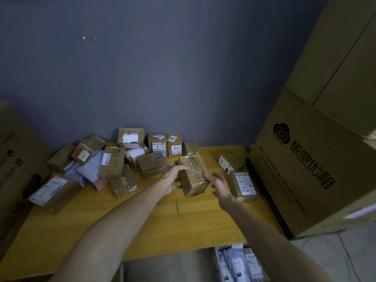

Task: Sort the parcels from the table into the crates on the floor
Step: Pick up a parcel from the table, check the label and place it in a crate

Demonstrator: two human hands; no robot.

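Parcels [114, 159] on table [142, 220], against wall [162, 68]

a yellow wooden desk [142, 224] stands against a grey-blue wall and carries a heap of taped brown parcels [114, 159] along its far edge, some with white labels, with pale grey mailer bags [91, 169] tucked among them on the left. a labelled flat box [54, 192] lies at the left edge. two more labelled boxes [243, 185] sit near the right edge, beside a big printed carton [309, 159].
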